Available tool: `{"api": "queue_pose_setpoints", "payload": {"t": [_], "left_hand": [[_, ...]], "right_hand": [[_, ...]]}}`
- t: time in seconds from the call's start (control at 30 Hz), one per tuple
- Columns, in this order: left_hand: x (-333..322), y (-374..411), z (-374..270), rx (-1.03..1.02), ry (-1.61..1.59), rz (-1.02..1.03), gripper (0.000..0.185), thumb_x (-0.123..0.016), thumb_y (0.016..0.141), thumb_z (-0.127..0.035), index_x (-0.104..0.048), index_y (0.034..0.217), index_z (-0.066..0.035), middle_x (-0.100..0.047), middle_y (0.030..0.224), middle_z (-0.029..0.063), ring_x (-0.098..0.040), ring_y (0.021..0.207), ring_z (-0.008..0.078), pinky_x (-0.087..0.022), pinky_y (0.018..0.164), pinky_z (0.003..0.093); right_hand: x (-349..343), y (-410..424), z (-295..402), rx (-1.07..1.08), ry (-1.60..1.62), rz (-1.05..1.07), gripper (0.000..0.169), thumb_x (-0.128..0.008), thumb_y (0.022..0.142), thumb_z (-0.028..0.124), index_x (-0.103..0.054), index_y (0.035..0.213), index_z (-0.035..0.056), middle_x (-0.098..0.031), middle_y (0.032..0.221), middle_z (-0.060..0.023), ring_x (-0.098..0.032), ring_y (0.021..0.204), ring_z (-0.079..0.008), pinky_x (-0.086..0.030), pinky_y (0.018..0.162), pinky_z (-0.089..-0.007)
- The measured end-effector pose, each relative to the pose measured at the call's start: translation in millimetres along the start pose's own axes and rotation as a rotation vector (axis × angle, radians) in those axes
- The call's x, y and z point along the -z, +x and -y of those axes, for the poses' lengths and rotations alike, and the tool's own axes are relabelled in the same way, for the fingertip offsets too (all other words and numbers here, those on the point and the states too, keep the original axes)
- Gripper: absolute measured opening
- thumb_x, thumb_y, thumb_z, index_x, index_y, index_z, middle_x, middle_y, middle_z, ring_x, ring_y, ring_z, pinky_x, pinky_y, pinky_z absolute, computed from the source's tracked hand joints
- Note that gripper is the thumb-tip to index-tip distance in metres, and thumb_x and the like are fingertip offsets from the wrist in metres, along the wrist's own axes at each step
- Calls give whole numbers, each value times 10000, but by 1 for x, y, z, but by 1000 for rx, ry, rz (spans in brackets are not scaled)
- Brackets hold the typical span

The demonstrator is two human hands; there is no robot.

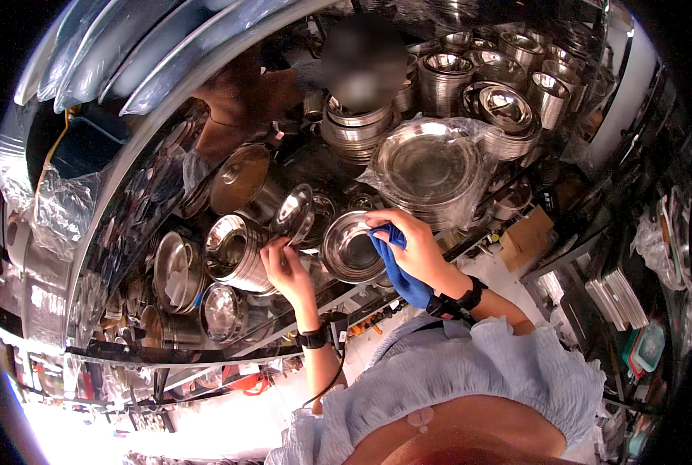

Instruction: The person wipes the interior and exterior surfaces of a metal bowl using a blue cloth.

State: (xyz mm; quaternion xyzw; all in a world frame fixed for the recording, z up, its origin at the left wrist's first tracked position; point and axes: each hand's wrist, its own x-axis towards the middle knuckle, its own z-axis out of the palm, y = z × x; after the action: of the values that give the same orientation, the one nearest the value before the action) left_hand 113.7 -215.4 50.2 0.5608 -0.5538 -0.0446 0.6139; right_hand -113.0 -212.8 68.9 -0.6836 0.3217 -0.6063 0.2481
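Note:
My left hand (288, 276) pinches the lower rim of a small shiny steel dish (295, 212), which is tilted on edge. Bunched in my right hand (409, 244) is a blue cloth (401, 270) that hangs down toward my wrist. The fingertips of that hand are at the rim of a round stack of steel bowls (351, 247). Close to the left of my left hand, a leaning stack of nested steel bowls (253, 256) shows its open top. Both wrists wear black bands.
Stacked steel plates in clear plastic (430, 163) stand beyond my right hand. Several steel cup stacks (446, 87) fill the back right. A lidded steel pot (241, 180) and a steel basin (174, 273) lie left. Another person (235, 110) is across the shelf. A cardboard box (523, 238) sits right.

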Motion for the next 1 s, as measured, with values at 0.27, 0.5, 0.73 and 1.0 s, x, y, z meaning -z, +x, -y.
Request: {"api": "queue_pose_setpoints", "payload": {"t": [0.27, 0.5, 0.73, 1.0], "left_hand": [[6, -8, -44, -307, 17, 230, 111, -576, 809, -30, -660, 881, -34, -523, 960, 128, -533, 1103, 348, -431, 931, 433], [2, -19, -57, -472, -43, 330, 181, -607, 698, 36, -688, 822, -68, -558, 880, 90, -545, 1076, 350, -455, 896, 439], [16, -19, -63, -592, 16, 357, 200, -660, 645, 29, -713, 791, -97, -613, 964, 81, -514, 1176, 389, -441, 963, 456], [4, -34, -60, -209, -631, 283, 1134, -752, 769, -432, 52, 1493, -94, -90, 1539, 229, -169, 1421, 349, -245, 1115, 462]], "right_hand": [[2, 8, 12, 73, 12, -15, 236, -619, 813, -72, -630, 1035, 9, -641, 1155, -129, -571, 1181, -282, -458, 970, -366], [-3, 10, 14, 56, -170, -152, 382, -703, 772, 33, -590, 1137, 50, -476, 1372, -187, -425, 1307, -367, -367, 1056, -427], [-9, -3, -12, -304, 226, -35, 528, -710, 846, 117, -469, 1303, 9, -618, 1140, -137, -581, 1062, -192, -442, 922, -316], [-30, 2, 6, -275, 201, -113, 544, -750, 790, 65, -492, 1264, -5, -633, 1109, -113, -585, 1045, -179, -436, 935, -305]]}}
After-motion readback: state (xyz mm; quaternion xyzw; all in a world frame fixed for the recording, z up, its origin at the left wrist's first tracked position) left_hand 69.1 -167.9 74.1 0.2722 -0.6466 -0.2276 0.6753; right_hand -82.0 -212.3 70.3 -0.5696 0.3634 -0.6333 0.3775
